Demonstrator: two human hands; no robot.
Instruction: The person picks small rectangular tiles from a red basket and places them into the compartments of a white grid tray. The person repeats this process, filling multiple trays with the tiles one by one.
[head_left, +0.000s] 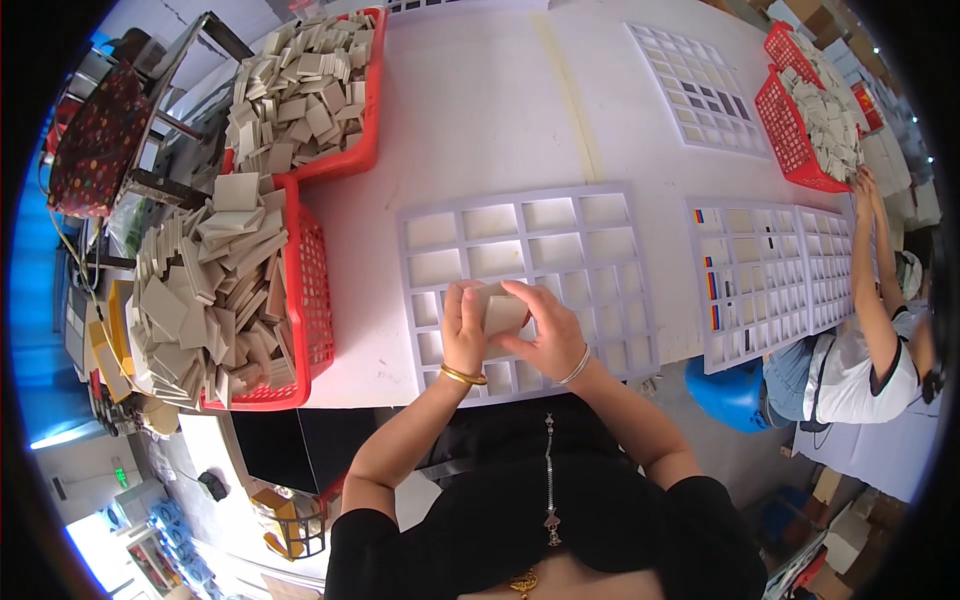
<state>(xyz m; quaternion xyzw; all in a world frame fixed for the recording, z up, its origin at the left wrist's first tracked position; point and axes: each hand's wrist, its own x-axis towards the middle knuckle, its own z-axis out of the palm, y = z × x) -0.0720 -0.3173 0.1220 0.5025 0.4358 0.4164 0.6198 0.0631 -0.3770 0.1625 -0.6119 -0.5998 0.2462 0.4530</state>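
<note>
Between my two hands is a small stack of off-white square tiles (504, 314). My left hand (463, 336) is closed on its left side, with the fingers partly hiding the tiles. The thumb and forefinger of my right hand (549, 336) curve round the right side. Both hands are over a white grid tray (518, 202) with several rows of compartments, which lies flat on the table in front of me. How many tiles the stack has, I cannot tell.
Red plastic baskets heaped with similar tiles stand at the left, one near (315, 300) and one farther back (372, 100). Across the white table (465, 110) at right lie more grid trays (700, 95). A co-worker's arms (868, 250) reach toward another red basket (790, 135).
</note>
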